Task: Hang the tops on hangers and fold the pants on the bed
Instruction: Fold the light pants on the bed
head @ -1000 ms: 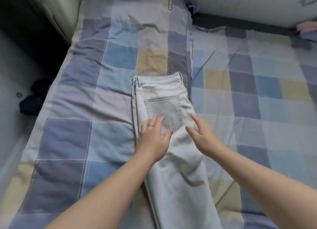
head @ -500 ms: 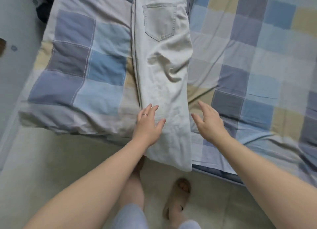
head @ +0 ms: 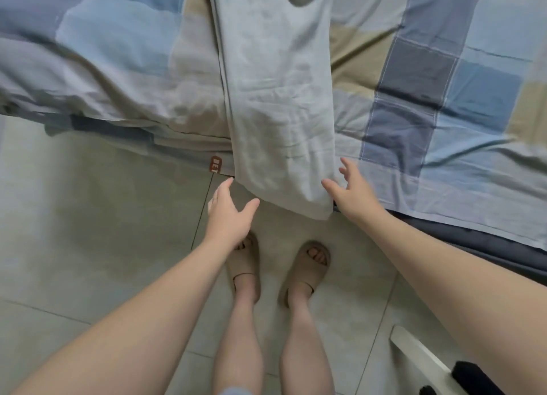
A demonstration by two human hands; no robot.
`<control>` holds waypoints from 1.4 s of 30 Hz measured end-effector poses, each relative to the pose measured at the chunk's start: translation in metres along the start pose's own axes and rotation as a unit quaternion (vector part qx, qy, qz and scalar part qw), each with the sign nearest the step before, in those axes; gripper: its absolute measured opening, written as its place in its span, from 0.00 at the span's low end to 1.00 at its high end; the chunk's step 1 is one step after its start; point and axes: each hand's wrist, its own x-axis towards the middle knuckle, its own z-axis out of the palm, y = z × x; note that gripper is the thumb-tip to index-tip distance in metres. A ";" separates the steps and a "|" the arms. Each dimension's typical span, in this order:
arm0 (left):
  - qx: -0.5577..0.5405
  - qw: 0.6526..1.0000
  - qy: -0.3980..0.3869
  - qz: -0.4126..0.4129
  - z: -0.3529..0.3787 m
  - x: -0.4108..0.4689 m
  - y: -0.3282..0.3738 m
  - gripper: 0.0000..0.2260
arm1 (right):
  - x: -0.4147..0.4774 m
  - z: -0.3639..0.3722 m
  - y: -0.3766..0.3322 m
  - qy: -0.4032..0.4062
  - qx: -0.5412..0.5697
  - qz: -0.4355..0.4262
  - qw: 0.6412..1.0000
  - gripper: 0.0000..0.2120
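Observation:
Pale grey-blue jeans (head: pixel 278 104) lie lengthwise on the checked bed cover, doubled leg on leg, and their hem end hangs over the bed's near edge above the floor. My left hand (head: pixel 229 214) hovers just left of the hanging hem, fingers spread, touching nothing. My right hand (head: pixel 352 193) is at the hem's right corner with fingers spread, next to the cloth; no grip shows. The waist and pocket lie beyond the top of the frame.
The patchwork duvet (head: pixel 444 77) in blue, grey and beige covers the bed, with a dark mattress edge (head: pixel 473 240) below it. My feet in beige slippers (head: pixel 307 267) stand on the tiled floor (head: pixel 88 217). A white object (head: pixel 420 356) with something black sits at bottom right.
The view has tilted down from the pocket area to the bed's edge. Both hands slid down the jeans from the pocket to the hanging hem, and now flank it.

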 end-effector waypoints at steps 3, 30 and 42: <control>-0.009 0.999 0.015 0.038 0.008 0.034 0.006 0.36 | 0.029 0.014 0.006 0.009 0.058 -0.018 0.998 0.36; -0.094 0.979 -0.129 -0.126 -0.018 -0.091 -0.019 0.15 | -0.123 0.044 0.040 -0.073 0.236 0.146 0.958 0.10; -0.190 0.972 0.038 -0.132 -0.061 -0.260 0.039 0.12 | -0.286 -0.017 -0.007 -0.006 0.310 0.110 0.944 0.06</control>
